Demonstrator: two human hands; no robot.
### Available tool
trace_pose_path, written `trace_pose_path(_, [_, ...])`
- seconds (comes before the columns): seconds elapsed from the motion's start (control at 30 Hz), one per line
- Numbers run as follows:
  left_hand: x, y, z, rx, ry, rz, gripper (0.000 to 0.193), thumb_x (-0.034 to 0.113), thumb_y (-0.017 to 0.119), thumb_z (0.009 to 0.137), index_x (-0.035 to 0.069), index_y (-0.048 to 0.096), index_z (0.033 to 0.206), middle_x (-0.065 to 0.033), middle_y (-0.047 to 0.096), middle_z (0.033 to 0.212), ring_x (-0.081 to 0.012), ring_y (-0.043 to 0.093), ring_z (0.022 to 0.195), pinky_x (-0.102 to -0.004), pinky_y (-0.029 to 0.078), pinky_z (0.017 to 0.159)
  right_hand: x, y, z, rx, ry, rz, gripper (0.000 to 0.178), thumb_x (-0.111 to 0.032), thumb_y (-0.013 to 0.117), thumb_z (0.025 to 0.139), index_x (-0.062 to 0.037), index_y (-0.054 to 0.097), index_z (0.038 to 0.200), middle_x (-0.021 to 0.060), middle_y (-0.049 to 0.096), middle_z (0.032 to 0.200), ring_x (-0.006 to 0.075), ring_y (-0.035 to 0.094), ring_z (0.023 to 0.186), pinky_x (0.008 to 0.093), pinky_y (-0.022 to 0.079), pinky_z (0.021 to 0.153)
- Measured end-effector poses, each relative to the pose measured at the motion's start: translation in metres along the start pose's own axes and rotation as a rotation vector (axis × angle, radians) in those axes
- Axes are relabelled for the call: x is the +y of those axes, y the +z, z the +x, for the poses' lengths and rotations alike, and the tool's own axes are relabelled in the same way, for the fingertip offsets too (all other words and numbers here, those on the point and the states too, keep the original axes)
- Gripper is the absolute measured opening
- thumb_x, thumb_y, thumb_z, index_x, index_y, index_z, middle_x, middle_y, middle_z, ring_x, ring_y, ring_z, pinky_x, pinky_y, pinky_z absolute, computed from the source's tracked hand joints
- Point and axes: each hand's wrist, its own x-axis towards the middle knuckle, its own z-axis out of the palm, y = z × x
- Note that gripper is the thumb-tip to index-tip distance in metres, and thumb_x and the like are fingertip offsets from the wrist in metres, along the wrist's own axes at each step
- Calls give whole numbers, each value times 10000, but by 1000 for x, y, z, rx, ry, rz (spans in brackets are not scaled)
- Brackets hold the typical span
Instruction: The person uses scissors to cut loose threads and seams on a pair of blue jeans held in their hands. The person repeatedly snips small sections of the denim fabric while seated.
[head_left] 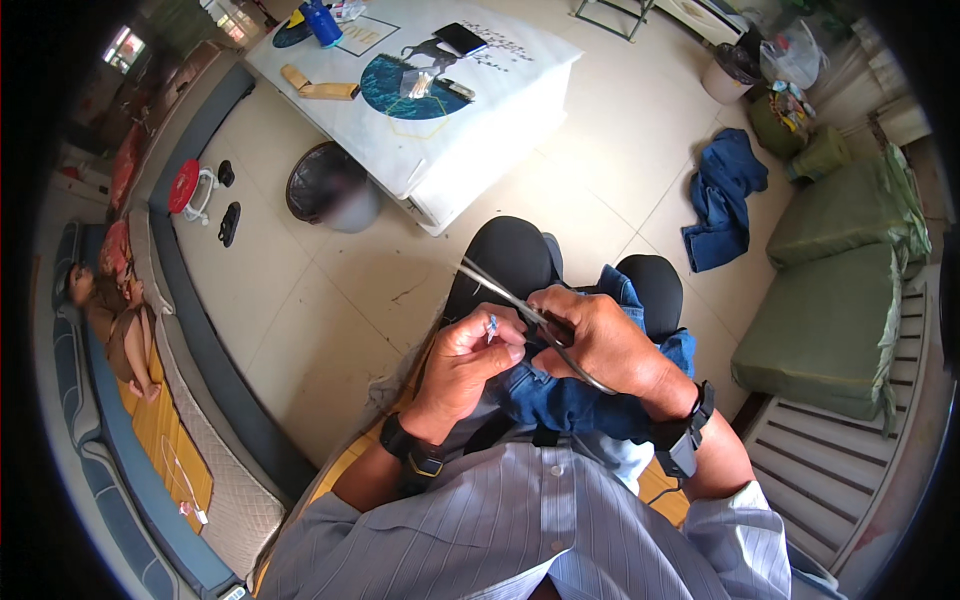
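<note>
My right hand [605,345] is wrapped round a pair of metal scissors [502,288], its blades angled up and to the left over my lap. Close beside it, my left hand [462,362] is closed in a pinch, thumb against fingers. What lies in that pinch is too small to make out. A small blue and white piece [492,326] shows at a left finger. Blue denim cloth [575,405] is bunched across my lap, beneath and behind the right hand. Part of it is hidden by my hands.
A white low table [430,150] stands ahead, with a dark bin [335,190] at its left. Blue jeans [725,195] lie on the floor to the right, near green wrapped bundles [825,320]. Another person [125,315] lies on the sofa at left.
</note>
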Motion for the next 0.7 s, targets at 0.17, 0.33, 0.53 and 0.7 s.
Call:
trace_pose_path(0.17, [4, 4, 2, 27, 83, -46, 200, -34, 712, 906, -15, 696, 1104, -101, 687, 1141, -176, 650, 1011, -329, 520, 932, -4, 2, -5, 26, 27, 189, 433, 55, 806, 753, 3, 673, 1161, 25, 567, 843, 102, 526, 759, 297, 464, 682])
trace_pose_path(0.33, [16, -31, 8, 202, -142, 160, 273, 67, 627, 1005, -45, 672, 1249, -123, 720, 1138, -234, 697, 1050, -367, 537, 988, 0, -1, -9, 16, 153, 307, 458, 20, 838, 781, -3, 672, 1207, -5, 625, 879, 64, 572, 772, 254, 466, 673])
trace_pose_path(0.53, [23, -106, 7, 458, 276, 1292, 268, -24, 673, 908, -31, 710, 1173, -183, 679, 1285, -361, 659, 1191, -408, 533, 1013, 16, -2, -8, 22, 106, 420, 451, 15, 819, 793, 13, 658, 1214, -9, 638, 859, 59, 590, 775, 239, 465, 658])
trace_pose_path(0.7, [36, -83, -12, 279, -30, 615, 389, -1, 703, 936, -27, 648, 1319, -135, 702, 1291, -243, 681, 1202, -356, 533, 1035, 19, -3, -11, -6, 131, 437, 439, 18, 796, 797, 5, 655, 1212, -7, 648, 871, 59, 595, 785, 241, 463, 661])
